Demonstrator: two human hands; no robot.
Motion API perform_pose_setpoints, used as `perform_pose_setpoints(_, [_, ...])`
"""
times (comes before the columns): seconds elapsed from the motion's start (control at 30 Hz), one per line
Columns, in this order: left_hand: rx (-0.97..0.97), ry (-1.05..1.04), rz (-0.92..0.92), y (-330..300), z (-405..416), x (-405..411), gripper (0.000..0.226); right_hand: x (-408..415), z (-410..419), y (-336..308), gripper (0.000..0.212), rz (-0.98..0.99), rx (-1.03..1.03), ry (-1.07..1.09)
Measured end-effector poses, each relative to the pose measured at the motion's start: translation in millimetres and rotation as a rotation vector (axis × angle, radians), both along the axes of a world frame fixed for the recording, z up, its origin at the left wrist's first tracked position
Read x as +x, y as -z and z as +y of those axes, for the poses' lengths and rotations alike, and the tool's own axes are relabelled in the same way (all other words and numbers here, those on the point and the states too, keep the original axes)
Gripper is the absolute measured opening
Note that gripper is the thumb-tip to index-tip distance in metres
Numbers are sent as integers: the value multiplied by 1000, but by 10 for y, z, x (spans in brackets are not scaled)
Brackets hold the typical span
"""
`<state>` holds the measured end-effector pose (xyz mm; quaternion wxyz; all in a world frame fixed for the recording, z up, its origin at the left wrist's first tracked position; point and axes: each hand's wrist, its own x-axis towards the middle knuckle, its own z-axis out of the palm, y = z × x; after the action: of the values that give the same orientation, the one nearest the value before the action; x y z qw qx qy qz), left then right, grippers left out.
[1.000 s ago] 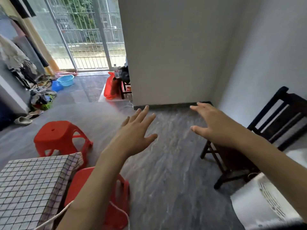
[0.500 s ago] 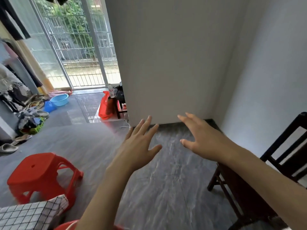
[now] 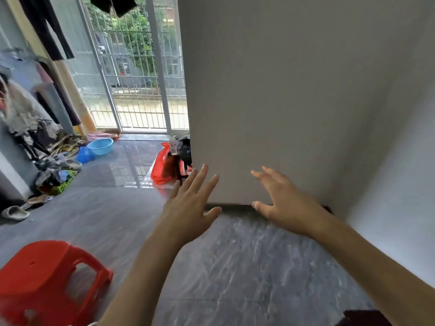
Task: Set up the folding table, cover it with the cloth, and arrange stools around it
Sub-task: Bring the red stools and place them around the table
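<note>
A red plastic stool (image 3: pixel 44 276) stands on the grey floor at the lower left. My left hand (image 3: pixel 188 205) is stretched out in front of me over the floor, fingers straight and spread, holding nothing. My right hand (image 3: pixel 282 203) reaches forward beside it, fingers spread, also empty. Both hands hover in the air near the base of a white wall (image 3: pixel 282 102). The table and its checked cloth are out of view.
A red bag (image 3: pixel 162 170) with a bottle sits at the wall's corner. A blue basin (image 3: pixel 100 146), shoes and heaped clothes (image 3: pixel 35 137) line the left side by the barred balcony door (image 3: pixel 138 74). A dark chair edge (image 3: pixel 362 317) shows at the bottom right.
The view has lifted and turned: the checked table, the second red stool and most of the dark chair have dropped out of frame. Both hands stay open and have drawn closer together.
</note>
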<state>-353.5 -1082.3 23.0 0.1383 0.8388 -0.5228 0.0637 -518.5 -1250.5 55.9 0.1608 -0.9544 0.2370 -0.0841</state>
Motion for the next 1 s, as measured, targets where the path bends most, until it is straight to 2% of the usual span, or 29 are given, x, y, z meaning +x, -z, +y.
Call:
perform_pose_setpoints(0.2, [56, -107, 8, 159, -458, 654, 75, 836, -602, 155, 71, 26, 30, -119])
perform_pose_setpoints(0.37, [18, -137, 5, 79, -1194, 1206, 82, 1471, -1430, -106, 69, -51, 4, -136])
perform_pose_setpoints(0.57, [8, -192, -10, -85, -1994, 1892, 84, 2327, -2291, -235, 70, -47, -41, -228])
perform_pose_setpoints(0.73, [31, -335, 18, -36, -2021, 2443, 82, 3138, -2558, -149, 69, -19, -29, -346])
perform_pose_setpoints(1.0, [124, -613, 18, 26, -1781, 3435, 76, 4629, -2351, -89, 68, -15, 7, -631])
